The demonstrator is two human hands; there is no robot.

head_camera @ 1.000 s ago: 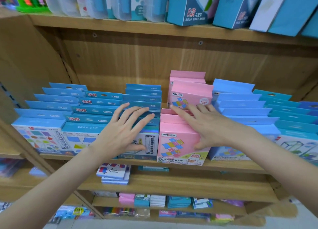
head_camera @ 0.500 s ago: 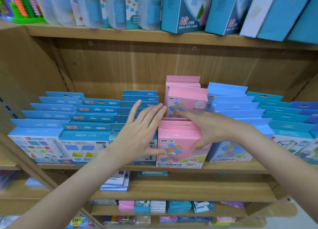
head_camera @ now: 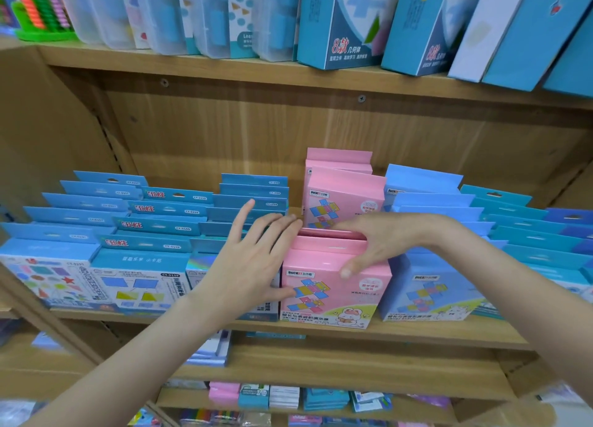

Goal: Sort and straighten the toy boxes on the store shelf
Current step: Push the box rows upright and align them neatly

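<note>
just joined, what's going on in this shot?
A person is tidying a store shelf of toy boxes. The right hand grips the top of the front pink box, thumb on its face, fingers over the top. The left hand lies flat and open against that box's left side, next to the blue boxes. More pink boxes stand behind, with a gap.

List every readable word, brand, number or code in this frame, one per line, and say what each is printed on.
"BUCKEY": front pink box, top left corner.
"BUCKEY": rear pink box.
"BUCKEY": light blue box to its right.
"CY-0159": dark blue box, and the hang tabs behind it.
"8款几何体": tall blue box on the upper shelf.
Other Chinese print, and the codes on the far-left boxes, are too small or blurred to read.
</note>
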